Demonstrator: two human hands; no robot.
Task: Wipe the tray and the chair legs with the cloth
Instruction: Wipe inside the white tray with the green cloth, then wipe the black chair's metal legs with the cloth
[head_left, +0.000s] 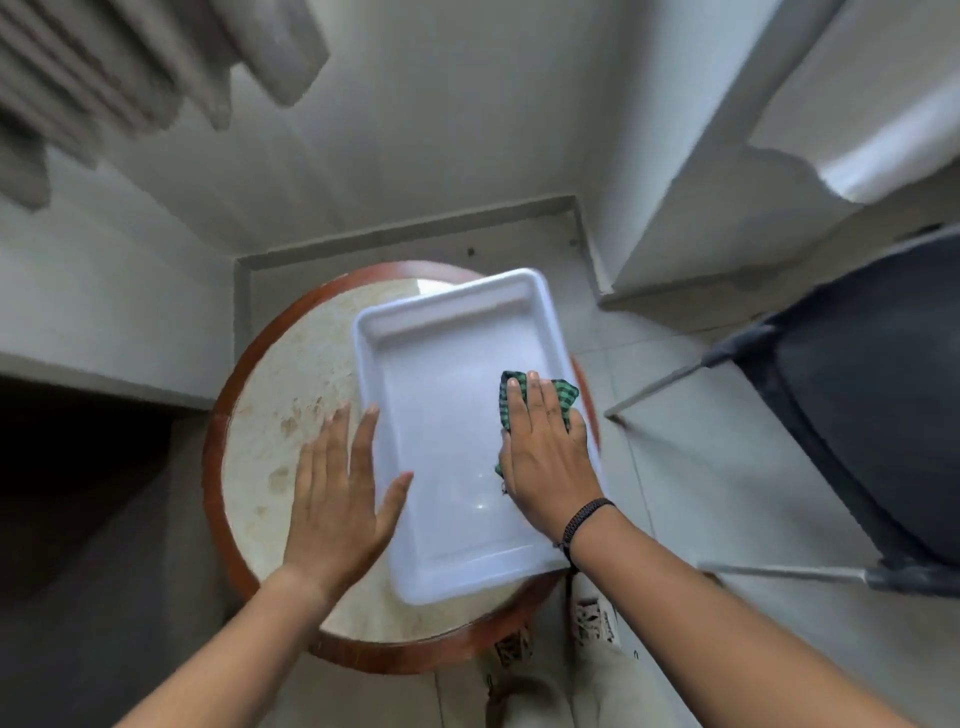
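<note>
A white rectangular plastic tray (441, 415) lies on a small round table (280, 415) with a pale stained top and a red-brown rim. My right hand (545, 457) presses flat on a green and black checked cloth (563, 392) inside the tray, against its right wall. My left hand (343, 493) lies flat with fingers spread on the tray's left rim and the tabletop, thumb inside the tray. At the right stands a dark chair (872, 415) with thin grey metal legs (654, 387).
White walls close in behind and to the left of the table, with a pillar at the right. The floor is pale tile. Grey fabric hangs at the top left. My feet in patterned footwear (592, 618) show below the table's near edge.
</note>
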